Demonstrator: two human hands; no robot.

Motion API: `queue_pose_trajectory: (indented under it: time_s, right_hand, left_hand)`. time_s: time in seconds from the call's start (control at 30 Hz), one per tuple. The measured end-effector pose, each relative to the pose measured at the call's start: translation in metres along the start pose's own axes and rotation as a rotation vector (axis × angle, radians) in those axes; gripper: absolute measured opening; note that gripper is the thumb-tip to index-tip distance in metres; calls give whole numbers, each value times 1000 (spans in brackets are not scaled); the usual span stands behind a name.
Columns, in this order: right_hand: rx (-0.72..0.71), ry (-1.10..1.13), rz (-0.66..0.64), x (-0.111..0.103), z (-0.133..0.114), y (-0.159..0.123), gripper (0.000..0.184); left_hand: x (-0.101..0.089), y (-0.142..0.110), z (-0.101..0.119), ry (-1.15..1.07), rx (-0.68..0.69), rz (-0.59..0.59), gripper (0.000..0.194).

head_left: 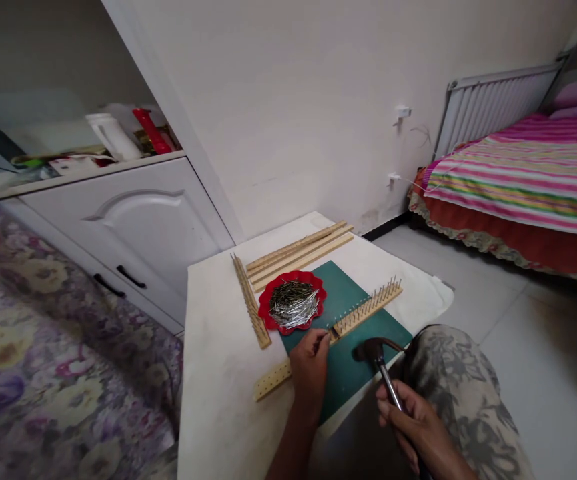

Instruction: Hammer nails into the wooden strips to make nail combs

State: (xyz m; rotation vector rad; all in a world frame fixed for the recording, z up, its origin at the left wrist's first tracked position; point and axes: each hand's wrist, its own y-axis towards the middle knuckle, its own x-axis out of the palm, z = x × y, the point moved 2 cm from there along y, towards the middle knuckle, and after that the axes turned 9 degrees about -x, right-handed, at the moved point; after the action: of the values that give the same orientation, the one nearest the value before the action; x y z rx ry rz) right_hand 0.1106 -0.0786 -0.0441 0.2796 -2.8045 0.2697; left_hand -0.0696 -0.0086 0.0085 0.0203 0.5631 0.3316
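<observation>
Right hand point(413, 423) is up close, fingers wrapped round the handle of a hammer point(392, 385), its blurry head hanging past them over the green mat point(343, 377). Left hand point(309, 360) is further in, fingertips pinched together low by the near end of a nail-studded wooden strip point(368, 312); whether there's a nail between them is too small for me to tell. That strip runs away from the left fingers across the mat.

Honestly, those fingertips worry me most: they're right where a short or off-line swing could land. A glancing hit could also bend a nail or kick the strip sideways, since I can't see anything clamping it. The hammer's claw points toward the patterned trouser leg point(461, 380) beyond the right fingers, so a sloppy backswing might catch the knee.

Just past the left knuckles sits a red bowl point(263, 308) heaped with loose nails point(293, 303); one elbowy reach and they'd scatter. A holed strip point(272, 381) pokes out on the outer side of that hand, easy to knock. Further off on the table point(213, 400) there's another spiky strip point(249, 303), a nasty scratch for a careless wrist, and a few strips point(298, 257) behind the bowl.
</observation>
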Motion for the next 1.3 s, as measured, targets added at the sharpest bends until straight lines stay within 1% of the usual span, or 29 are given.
queue_pose_trajectory:
  time_s: [0.37, 0.57, 0.73, 0.87, 0.97, 1.03, 1.17, 1.3]
  right_hand:
    - [5, -10, 27, 3, -2, 0, 37]
    - [-11, -59, -20, 3, -5, -2, 39]
    - [-38, -82, -98, 12, -23, -2, 37]
    - [-91, -142, -148, 25, -50, 5, 32]
    - [-134, -206, -201, 36, -71, 12, 32]
    - [-159, -265, -228, 42, -81, 18, 32]
    - [-186, -403, -254, 48, -86, 24, 31]
    - [-217, -483, -256, 48, -84, 24, 29]
  left_hand:
    - [4, 1, -2, 56, 50, 7, 21]
    - [4, 1, 0, 100, 68, -5, 19]
    - [4, 1, 0, 103, 65, -22, 20]
    - [4, 1, -1, 89, 70, -28, 20]
    - [5, 0, 0, 97, 66, -15, 18]
    - [5, 0, 0, 114, 56, -13, 18]
    - [6, 0, -2, 152, 35, -2, 18]
    - [6, 0, -2, 138, 58, -11, 17]
